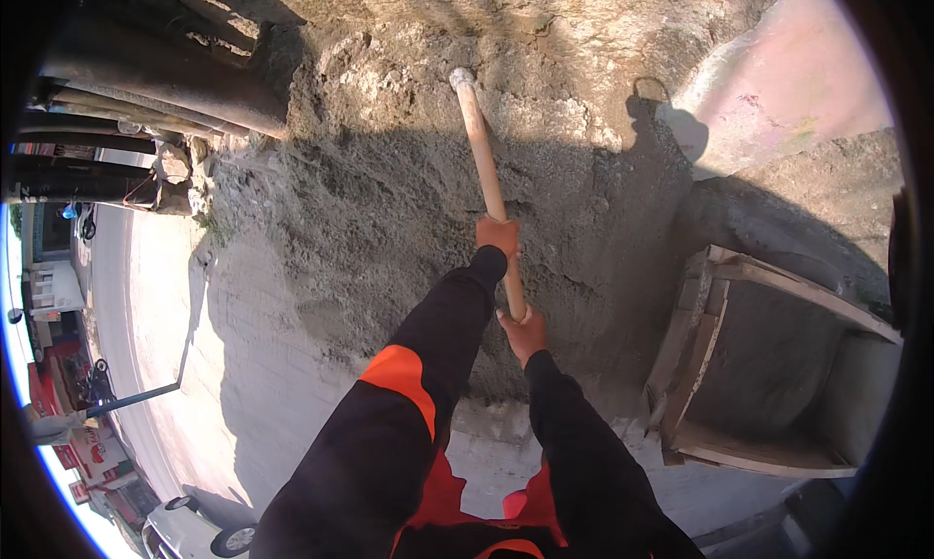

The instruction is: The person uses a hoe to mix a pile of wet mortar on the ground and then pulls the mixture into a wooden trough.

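Observation:
Both of my hands are closed round a long, pale wooden handle [481, 150], which slants up over the grey, gritty pile. Higher on the handle sits my left hand [498, 236], its sleeve black with an orange band. My right hand [525, 333] grips the lower end, nearest my body. A whitish knob [462, 75] caps the far end of the handle, at the pile; any blade there is hidden, so the kind of tool cannot be made out. The sandy grey pile [409, 199] spreads beneath the handle, partly sunlit at the far side and shaded nearer me.
A box with wooden sides [693, 360] stands at the right, grey inside. Dark poles or pipes [165, 72] lie at the far left. Beyond the pale paving [282, 355] run a street, a slanted post [136, 399] and a white car [190, 537]. A pinkish surface [798, 82] is at far right.

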{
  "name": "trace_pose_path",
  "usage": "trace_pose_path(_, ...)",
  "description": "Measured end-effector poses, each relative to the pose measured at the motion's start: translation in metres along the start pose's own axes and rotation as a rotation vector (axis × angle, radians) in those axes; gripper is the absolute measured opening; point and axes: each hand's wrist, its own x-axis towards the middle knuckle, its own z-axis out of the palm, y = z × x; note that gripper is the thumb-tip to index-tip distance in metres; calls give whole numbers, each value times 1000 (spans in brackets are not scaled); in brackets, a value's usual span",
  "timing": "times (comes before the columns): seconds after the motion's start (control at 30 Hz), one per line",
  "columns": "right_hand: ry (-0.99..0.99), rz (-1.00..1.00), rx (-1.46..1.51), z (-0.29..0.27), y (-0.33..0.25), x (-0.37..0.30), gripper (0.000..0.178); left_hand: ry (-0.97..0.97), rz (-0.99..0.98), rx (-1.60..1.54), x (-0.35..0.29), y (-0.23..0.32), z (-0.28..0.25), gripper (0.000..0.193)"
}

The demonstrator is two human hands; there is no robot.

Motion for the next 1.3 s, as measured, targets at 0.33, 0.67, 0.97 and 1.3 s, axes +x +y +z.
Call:
trace_pose_path(0.33,-294,240,152,24,-17,-106,40,-203,-501,52,-2,-87,-81,21)
trace_pose_path(0.67,-452,473,78,14,-71,-145,28,-452,-819,-311,-118,-152,-127,18)
trace_pose_path(0.97,-658,485,-270,-120,-154,-179,29,-333,-870,-809,-176,-105,-87,11)
trace_pose_path(1.3,-692,139,-630,-455,-201,-294,41,-2,-759,-896,-220,-49,5,11)
